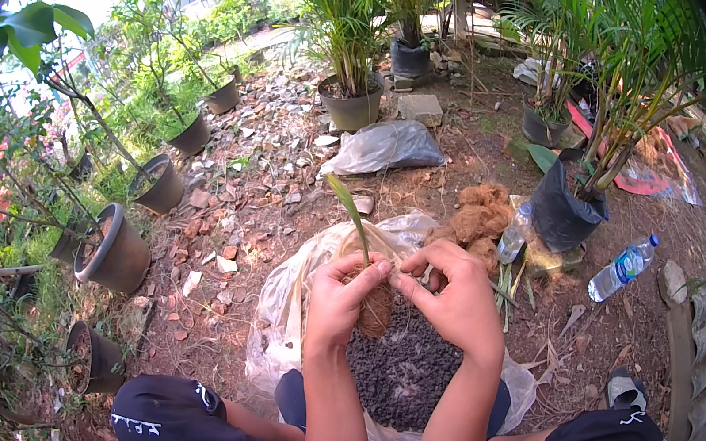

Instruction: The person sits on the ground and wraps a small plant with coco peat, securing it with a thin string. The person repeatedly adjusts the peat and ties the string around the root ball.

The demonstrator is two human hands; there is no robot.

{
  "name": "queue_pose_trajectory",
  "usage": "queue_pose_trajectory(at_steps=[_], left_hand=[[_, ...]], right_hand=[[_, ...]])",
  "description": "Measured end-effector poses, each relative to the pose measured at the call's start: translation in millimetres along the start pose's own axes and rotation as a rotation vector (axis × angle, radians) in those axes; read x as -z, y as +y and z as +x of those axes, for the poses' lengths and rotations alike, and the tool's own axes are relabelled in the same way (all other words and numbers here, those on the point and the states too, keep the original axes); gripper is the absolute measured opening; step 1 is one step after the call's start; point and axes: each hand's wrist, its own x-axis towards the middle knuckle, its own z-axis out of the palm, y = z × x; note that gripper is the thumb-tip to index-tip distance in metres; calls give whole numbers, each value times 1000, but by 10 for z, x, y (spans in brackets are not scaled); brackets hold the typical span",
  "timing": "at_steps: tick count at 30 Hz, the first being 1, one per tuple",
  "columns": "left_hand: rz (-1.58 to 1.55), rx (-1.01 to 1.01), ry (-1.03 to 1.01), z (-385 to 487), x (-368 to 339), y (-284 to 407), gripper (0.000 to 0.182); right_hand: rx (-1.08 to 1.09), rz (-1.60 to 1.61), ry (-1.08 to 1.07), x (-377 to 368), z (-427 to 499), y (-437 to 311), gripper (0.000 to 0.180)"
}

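Note:
My left hand (339,299) grips the top of a small ball wrapped in brown coir fibre (375,317). A single green shoot (351,210) rises from the ball and leans to the left. Close beside it, my right hand (460,295) has its thumb and forefinger brought together near the left fingertips. Any thin strand between them is too fine to make out. Beneath both hands, dark crumbly growing medium (400,367) fills an opened whitish plastic sack (291,286) on the ground between my legs.
A heap of loose coir (481,214) lies beyond the sack, beside a clear plastic bottle (512,238). Farther right are another water bottle (622,268) and a palm in a black grow bag (566,205). Potted plants (121,253) line the left; a filled plastic bag (392,149) lies ahead.

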Motion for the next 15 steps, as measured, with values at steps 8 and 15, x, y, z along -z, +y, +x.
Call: queue_pose_trajectory(at_steps=[8,15], left_hand=[[-172,21,-12,20,31,-16,18],[-175,1,-34,20,29,-26,16]], right_hand=[[81,81,69,-58,28,32,17],[79,42,68,-39,14,10,17]])
